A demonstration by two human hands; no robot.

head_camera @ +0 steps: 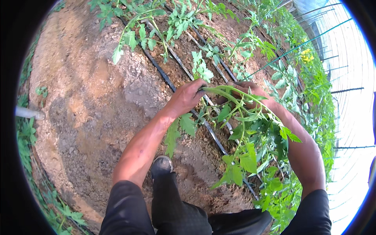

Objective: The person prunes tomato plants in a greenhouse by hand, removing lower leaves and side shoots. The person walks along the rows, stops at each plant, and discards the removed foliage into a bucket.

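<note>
My left hand [188, 96] pinches the stem end of a leafy green plant, probably a tomato plant [226, 93], between thumb and curled fingers. The plant's top arches away to the right and droops over my right forearm. Just beyond it, my right hand [252, 91] is bent in behind the stems, its fingers mostly hidden by them and in shade. A taut green twine [296, 46] slants down from the upper right and meets the plant close by my right hand. Whether those fingers grip the twine or the stem cannot be made out.
Black drip hoses [158, 69] run diagonally along the planted row beneath my hands. More young plants [182, 25] grow ahead. Bare soil [88, 97] lies to the left, where a pale pipe [29, 113] juts in. A translucent greenhouse wall [349, 117] stands at right. My shoe [162, 166] is below.
</note>
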